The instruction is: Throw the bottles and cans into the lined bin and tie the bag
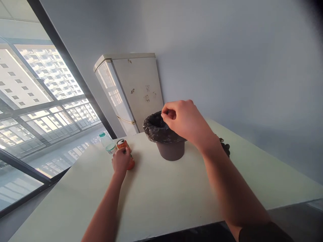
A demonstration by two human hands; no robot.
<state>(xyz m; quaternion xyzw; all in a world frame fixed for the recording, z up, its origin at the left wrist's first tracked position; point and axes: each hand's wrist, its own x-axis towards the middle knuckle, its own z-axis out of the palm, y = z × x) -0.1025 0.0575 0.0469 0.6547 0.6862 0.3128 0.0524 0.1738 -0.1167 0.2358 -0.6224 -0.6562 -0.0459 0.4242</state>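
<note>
My left hand (121, 160) is wrapped round an orange drink can (122, 144) that stands on the pale table (161, 195), near its far left edge. A clear plastic bottle with a green cap (107, 142) stands just left of the can. My right hand (185, 120) hovers over the rim of a small brown bin lined with a black bag (165, 139); its fingertips are pinched together, and whatever they hold is too small to make out.
A white fridge (131, 90) stands behind the table against the grey wall. A large window (37, 111) fills the left side. A dark object (225, 147) lies on the table behind my right forearm.
</note>
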